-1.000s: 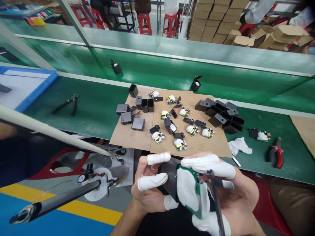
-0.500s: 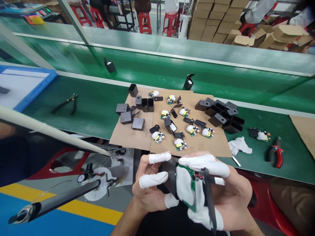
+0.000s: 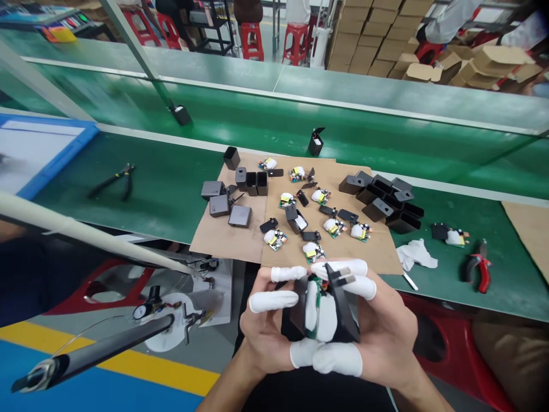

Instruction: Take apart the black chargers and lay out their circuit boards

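Note:
Both my hands wear white finger cots and meet just below the table's front edge. My left hand [image 3: 266,335] grips a black charger housing [image 3: 297,306] from its left side. My right hand [image 3: 381,332] presses a black end cap with metal prongs [image 3: 341,306] against it. A green circuit board with a white part [image 3: 318,306] is sandwiched between housing and cap, mostly hidden. Just beyond my fingers lies a brown cardboard sheet [image 3: 240,240] carrying several loose circuit boards [image 3: 274,239] and black housings [image 3: 239,216].
A pile of black housings [image 3: 384,200] sits at the cardboard's right edge. Red-handled pliers [image 3: 476,266] and a white cloth [image 3: 416,254] lie to the right, black pliers [image 3: 114,181] to the left. Two black chargers [image 3: 315,142] ride the green conveyor behind. A metal arm [image 3: 98,352] juts in at lower left.
My hands have closed together and risen slightly; the pronged cap swung in against the housing, covering most of the circuit board. The two chargers on the conveyor moved left.

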The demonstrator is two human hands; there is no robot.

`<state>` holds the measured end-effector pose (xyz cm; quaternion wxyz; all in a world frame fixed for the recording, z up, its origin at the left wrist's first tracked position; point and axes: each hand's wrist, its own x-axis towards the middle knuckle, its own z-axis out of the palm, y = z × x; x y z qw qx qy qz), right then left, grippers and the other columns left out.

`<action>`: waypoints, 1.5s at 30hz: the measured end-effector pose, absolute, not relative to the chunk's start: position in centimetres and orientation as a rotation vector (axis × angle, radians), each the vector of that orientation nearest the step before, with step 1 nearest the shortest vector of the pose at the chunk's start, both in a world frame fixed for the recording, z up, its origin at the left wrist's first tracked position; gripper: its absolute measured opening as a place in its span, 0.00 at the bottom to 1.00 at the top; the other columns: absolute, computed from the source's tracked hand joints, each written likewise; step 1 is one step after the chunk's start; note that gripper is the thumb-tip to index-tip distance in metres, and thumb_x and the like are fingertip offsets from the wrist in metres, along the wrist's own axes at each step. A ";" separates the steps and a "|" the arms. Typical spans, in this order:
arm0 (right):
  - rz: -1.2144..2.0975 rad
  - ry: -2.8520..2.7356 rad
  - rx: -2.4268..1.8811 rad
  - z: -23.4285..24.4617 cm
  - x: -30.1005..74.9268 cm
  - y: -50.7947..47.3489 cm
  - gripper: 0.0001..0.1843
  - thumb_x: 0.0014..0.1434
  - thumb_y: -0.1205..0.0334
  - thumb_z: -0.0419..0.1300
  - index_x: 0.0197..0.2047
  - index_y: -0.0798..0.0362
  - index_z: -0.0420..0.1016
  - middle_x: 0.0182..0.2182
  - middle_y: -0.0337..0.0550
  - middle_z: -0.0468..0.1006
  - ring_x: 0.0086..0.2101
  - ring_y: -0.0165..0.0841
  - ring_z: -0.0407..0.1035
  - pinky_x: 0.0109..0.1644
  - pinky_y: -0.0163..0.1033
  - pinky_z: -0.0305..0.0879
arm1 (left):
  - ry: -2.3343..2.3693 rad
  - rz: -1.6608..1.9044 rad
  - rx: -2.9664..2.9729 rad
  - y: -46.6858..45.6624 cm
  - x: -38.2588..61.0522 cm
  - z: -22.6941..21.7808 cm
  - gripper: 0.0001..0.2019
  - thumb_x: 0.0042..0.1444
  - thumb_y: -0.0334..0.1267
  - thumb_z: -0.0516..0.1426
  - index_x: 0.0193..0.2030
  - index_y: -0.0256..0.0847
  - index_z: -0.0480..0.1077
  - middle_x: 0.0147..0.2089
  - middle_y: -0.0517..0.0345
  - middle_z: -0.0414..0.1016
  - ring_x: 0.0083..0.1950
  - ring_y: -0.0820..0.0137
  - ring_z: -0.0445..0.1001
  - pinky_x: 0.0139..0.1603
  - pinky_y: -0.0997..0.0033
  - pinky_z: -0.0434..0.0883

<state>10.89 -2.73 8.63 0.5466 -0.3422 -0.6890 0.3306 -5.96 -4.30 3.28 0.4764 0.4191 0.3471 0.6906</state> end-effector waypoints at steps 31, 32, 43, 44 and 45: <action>0.830 -1.616 -0.871 5.2 14.2 -2.2 0.38 0.52 0.61 0.82 0.64 0.44 0.77 0.60 0.55 0.78 0.60 0.52 0.75 0.61 0.59 0.78 | 0.845 1.215 0.791 -2.3 -7.6 5.4 0.29 0.58 0.49 0.71 0.66 0.48 0.77 0.63 0.40 0.83 0.62 0.48 0.82 0.69 0.46 0.77; 0.872 -1.552 -0.890 4.9 14.1 -2.2 0.37 0.52 0.56 0.83 0.63 0.44 0.78 0.59 0.55 0.79 0.60 0.52 0.75 0.62 0.60 0.77 | 0.824 1.216 0.800 -2.2 -7.5 5.2 0.31 0.55 0.51 0.73 0.65 0.47 0.78 0.63 0.39 0.82 0.62 0.47 0.82 0.68 0.46 0.77; 1.056 -1.124 -1.014 4.5 12.0 -2.1 0.25 0.61 0.39 0.73 0.53 0.46 0.83 0.45 0.47 0.81 0.46 0.43 0.78 0.54 0.48 0.79 | 0.881 1.311 0.739 -2.5 -4.6 5.8 0.35 0.38 0.49 0.80 0.54 0.47 0.78 0.56 0.48 0.81 0.64 0.50 0.78 0.65 0.54 0.79; 1.062 -1.118 -1.028 4.6 11.9 -1.9 0.24 0.62 0.39 0.72 0.53 0.47 0.83 0.45 0.47 0.82 0.46 0.43 0.78 0.54 0.48 0.79 | 0.899 1.321 0.720 -2.6 -4.4 5.9 0.36 0.38 0.49 0.80 0.55 0.47 0.77 0.57 0.49 0.81 0.64 0.50 0.78 0.64 0.54 0.80; 1.065 -1.118 -1.040 4.7 11.8 -1.8 0.24 0.63 0.40 0.72 0.53 0.47 0.83 0.45 0.47 0.82 0.45 0.43 0.78 0.53 0.48 0.79 | 0.914 1.331 0.704 -2.8 -4.1 5.9 0.37 0.37 0.48 0.80 0.56 0.48 0.77 0.57 0.49 0.80 0.64 0.50 0.78 0.65 0.54 0.79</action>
